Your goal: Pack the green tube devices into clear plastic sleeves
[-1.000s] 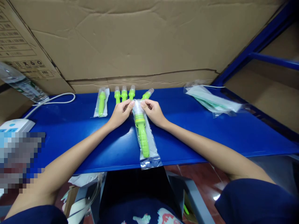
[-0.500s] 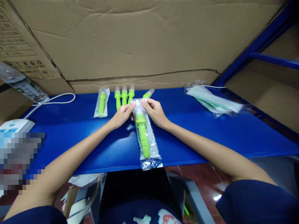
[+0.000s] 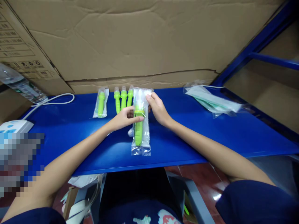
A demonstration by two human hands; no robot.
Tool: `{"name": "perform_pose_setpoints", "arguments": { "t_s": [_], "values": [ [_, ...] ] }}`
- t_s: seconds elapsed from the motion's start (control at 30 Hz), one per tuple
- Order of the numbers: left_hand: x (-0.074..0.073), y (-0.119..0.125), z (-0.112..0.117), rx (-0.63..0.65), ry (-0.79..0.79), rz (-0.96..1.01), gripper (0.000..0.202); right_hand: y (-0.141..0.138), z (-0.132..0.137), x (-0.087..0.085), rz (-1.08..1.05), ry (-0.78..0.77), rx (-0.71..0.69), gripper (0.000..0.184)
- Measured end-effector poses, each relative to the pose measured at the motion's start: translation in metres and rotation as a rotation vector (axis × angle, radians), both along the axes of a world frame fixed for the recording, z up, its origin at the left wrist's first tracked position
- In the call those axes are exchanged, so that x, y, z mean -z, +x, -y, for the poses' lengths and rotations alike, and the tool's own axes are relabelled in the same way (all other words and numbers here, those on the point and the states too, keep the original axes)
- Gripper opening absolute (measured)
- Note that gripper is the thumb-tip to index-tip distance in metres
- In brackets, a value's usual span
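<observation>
Both my hands hold a clear plastic bag [image 3: 146, 133] with a green handheld item [image 3: 138, 132] in it; the item has a clear cap end and I cannot tell its exact kind. My left hand [image 3: 126, 118] grips the bag's left side, thumb across its front. At the upper right edge, my right hand [image 3: 158, 109] pinches the bag near its top. Just behind stand or lie several loose green items [image 3: 123, 98] with clear caps, partly hidden. Further left lies another bagged green item [image 3: 101, 104].
A stack of clear bags with white and pale green inserts [image 3: 210, 99] lies at the right of the blue table [image 3: 187, 133]. To the left are a water bottle [image 3: 25, 85], a white cable [image 3: 63, 101] and a power strip [image 3: 17, 127]. Cardboard [image 3: 140, 40] walls the back.
The bagged green item has moved up, away from me, and hangs straighter. My left hand has slid from its top to its middle; my right hand has stayed near its top corner.
</observation>
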State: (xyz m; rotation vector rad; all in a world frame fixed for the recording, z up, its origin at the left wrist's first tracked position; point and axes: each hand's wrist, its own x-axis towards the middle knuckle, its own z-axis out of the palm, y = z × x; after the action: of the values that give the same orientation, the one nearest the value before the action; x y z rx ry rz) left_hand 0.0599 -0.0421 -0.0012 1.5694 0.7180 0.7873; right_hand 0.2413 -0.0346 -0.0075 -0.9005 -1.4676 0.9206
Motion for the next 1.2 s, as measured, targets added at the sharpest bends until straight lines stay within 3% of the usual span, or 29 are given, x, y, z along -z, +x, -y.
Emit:
{"name": "perform_pose_setpoints", "arguments": {
  "t_s": [0.23,0.63,1.03,1.2],
  "values": [
    [-0.002,-0.015,-0.015,-0.260,0.111,0.140,0.055,0.007,0.008,-0.001,0.181,-0.047,-0.246,0.041],
    [-0.003,-0.016,-0.014,-0.244,0.153,0.119,0.055,0.007,0.011,0.003,0.230,0.049,-0.239,0.037],
    [-0.004,-0.015,-0.013,-0.260,0.141,0.099,0.052,0.007,0.012,0.003,0.231,0.046,-0.238,0.027],
    [-0.009,-0.020,-0.019,-0.385,0.187,0.030,0.046,0.007,0.011,0.002,0.198,0.001,-0.256,0.020]
  ]
}}
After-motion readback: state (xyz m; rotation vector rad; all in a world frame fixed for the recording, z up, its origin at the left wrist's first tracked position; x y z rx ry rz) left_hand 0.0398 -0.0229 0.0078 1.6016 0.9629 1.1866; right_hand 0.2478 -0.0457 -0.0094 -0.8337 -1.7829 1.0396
